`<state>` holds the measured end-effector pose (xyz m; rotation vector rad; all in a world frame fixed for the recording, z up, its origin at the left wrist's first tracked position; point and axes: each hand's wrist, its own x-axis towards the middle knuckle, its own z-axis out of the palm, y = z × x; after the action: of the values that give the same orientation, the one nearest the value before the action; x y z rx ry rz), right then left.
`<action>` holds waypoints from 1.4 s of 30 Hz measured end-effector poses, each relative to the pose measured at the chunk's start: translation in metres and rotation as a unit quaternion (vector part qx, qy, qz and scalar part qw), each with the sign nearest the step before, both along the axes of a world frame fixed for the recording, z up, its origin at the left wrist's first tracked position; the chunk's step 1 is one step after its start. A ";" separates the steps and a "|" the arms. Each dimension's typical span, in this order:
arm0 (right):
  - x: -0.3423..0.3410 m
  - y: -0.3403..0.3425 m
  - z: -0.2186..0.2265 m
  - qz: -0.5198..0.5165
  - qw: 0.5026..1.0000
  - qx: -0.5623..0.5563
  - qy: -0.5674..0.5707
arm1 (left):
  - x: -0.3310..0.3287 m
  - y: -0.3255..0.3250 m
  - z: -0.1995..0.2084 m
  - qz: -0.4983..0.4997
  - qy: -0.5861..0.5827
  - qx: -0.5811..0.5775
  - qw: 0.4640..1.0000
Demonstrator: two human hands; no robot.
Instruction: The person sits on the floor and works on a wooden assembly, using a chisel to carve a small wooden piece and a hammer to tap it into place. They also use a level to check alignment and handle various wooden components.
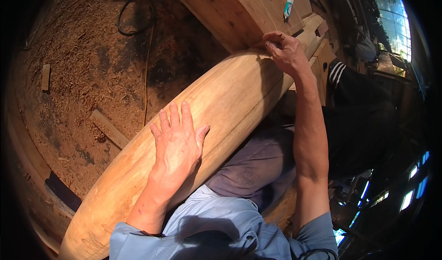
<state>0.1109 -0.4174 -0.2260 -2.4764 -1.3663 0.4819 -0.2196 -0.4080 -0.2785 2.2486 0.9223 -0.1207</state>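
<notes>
A long, rounded, smooth piece of pale wood (225,103) runs diagonally from the lower left to the upper right, in front of my body. My left hand (177,138) lies flat on its upper face, fingers spread and holding nothing. Toward the far end, my right hand (286,52) is closed, thumb and fingers pinched together where the rounded wood meets a large squared timber (230,11). Whatever sits in that pinch, if anything, is too small to make out. A small white and teal tube (288,9) with a dark tip rests on the timber beyond my right hand.
Wood shavings cover the brown ground (87,66) at left, with a loose board (109,128) and a small offcut (46,77) on it. A dark cable (120,23) loops at the upper left. Another person's dark sleeve with white stripes (337,72) shows at right.
</notes>
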 end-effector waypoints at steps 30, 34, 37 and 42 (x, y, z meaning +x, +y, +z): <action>0.027 -0.110 0.085 0.004 0.981 0.194 -0.009 | 0.010 0.006 0.017 -0.068 0.087 0.008 0.994; 0.029 -0.115 0.087 0.010 0.975 0.219 -0.015 | 0.010 0.005 0.021 -0.056 0.085 -0.019 0.995; 0.028 -0.115 0.087 -0.001 0.979 0.202 -0.009 | 0.012 0.004 0.022 -0.053 0.097 -0.019 0.994; 0.023 -0.112 0.085 0.030 0.972 0.231 -0.008 | 0.010 0.003 0.021 -0.052 0.081 -0.017 0.995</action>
<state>0.1343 -0.5293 -0.1405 -2.0681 -1.3757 0.1312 -0.2100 -0.4047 -0.2570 2.2797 0.8803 -0.3682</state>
